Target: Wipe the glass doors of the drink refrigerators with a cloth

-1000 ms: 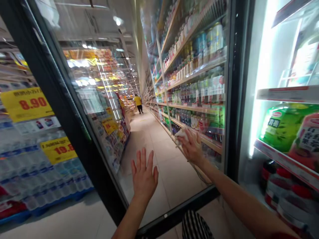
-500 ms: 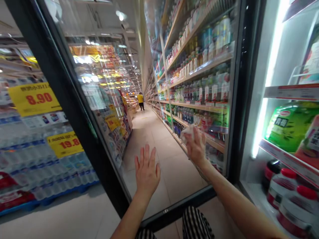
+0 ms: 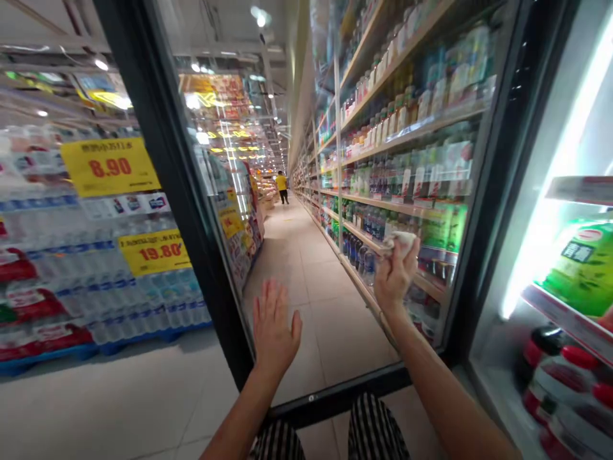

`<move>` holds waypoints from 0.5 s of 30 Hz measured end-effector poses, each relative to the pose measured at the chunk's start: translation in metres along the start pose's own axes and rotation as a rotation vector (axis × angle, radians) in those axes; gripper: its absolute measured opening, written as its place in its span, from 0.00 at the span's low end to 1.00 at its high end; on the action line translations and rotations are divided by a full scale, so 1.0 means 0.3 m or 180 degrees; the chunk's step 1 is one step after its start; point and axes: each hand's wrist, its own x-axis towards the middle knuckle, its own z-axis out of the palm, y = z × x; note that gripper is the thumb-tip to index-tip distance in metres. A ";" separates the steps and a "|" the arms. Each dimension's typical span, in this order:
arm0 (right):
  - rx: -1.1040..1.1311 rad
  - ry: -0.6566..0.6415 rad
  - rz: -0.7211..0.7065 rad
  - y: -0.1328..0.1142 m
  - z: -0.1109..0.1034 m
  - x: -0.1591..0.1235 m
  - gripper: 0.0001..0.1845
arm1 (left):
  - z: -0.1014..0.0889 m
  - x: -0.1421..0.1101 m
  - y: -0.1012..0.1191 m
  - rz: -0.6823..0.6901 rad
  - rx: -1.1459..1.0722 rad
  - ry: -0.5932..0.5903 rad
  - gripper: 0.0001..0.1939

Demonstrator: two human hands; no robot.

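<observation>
A glass door (image 3: 306, 332) in a black frame stands in front of me, with an aisle and bottle shelves seen through or mirrored in it. My left hand (image 3: 275, 329) is open, fingers stretched upward, palm toward the lower part of the pane. Whether the palm touches the glass I cannot tell. Farther right, my right hand (image 3: 393, 278) is closed on a crumpled white cloth (image 3: 401, 241), which is up against or very near the pane.
On the right is a lit cooler with green packs (image 3: 582, 268) and red-capped bottles (image 3: 558, 374). To the left, stacked water bottles (image 3: 105, 255) carry yellow price signs (image 3: 112, 167). A person in a yellow top (image 3: 281, 185) shows far down the aisle.
My view has turned slightly left, so the door frame and shelves sit farther right. My right hand and the cloth have shifted on the pane; the left hand stays spread.
</observation>
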 end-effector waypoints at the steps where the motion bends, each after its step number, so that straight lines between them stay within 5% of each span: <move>1: -0.0003 0.0089 0.0139 -0.010 0.007 0.010 0.27 | -0.009 -0.009 -0.014 -0.0113 0.0020 0.0030 0.34; 3: 0.0068 -0.0085 -0.0126 -0.081 0.017 -0.014 0.27 | -0.024 -0.023 -0.036 -0.0186 0.0061 0.0040 0.34; 8: 0.0457 -0.0921 -0.1922 -0.245 0.005 -0.143 0.25 | -0.046 -0.033 -0.071 -0.0032 0.0184 -0.0057 0.34; 10: 0.0429 -0.0728 -0.1707 -0.219 0.011 -0.108 0.25 | -0.051 -0.036 -0.078 0.0042 0.0236 -0.0082 0.33; 13: 0.0308 -0.0113 -0.0519 -0.173 0.035 -0.001 0.25 | -0.053 -0.042 -0.076 0.0029 0.0241 -0.0082 0.32; 15: 0.0325 -0.0045 -0.0250 -0.194 0.043 0.027 0.26 | -0.051 -0.045 -0.071 -0.0068 0.0203 -0.0076 0.32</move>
